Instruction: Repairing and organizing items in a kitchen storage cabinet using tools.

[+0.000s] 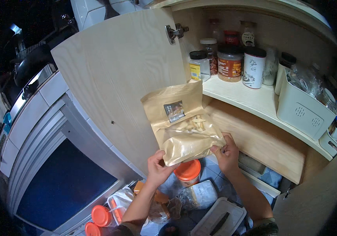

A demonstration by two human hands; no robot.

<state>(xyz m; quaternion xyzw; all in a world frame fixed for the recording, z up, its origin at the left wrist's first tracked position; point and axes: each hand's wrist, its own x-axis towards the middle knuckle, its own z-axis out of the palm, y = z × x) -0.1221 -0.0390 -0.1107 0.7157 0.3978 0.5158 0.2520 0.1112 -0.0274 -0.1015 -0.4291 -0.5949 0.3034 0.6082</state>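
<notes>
Kitchen cupboards fill the view: a pale wooden cabinet door (117, 74) stands swung open to the left, and behind it a shelf (251, 100) carries a row of spice jars (229, 63), a white canister (253, 67) with a black lid and a white plastic bin (304, 110) stuffed with bags. Held up in front of the shelf edge, between the door and the lower wooden board, is a brown paper pouch (182, 124) with a clear window showing pale, stick-like pieces inside. The left hand (158, 169) grips the pouch's bottom left corner, fingers curled around it, while the right hand (225, 151) pinches the bottom right corner between thumb and fingertips; the pouch stands upright, slightly tilted, its top pointing toward the shelf. Below the hands lies a clutter of goods: an orange-lidded jar (188, 173), clear packets (200, 194), a white lidded container (219, 216) and two more orange lids (99, 218) near the lower edge. Judging by the raised pouch and the open cabinet, the step in hand seems to be inspecting or placing it; setting it on the shelf would call for lifting it over the edge and finding a gap beside the jars.
</notes>
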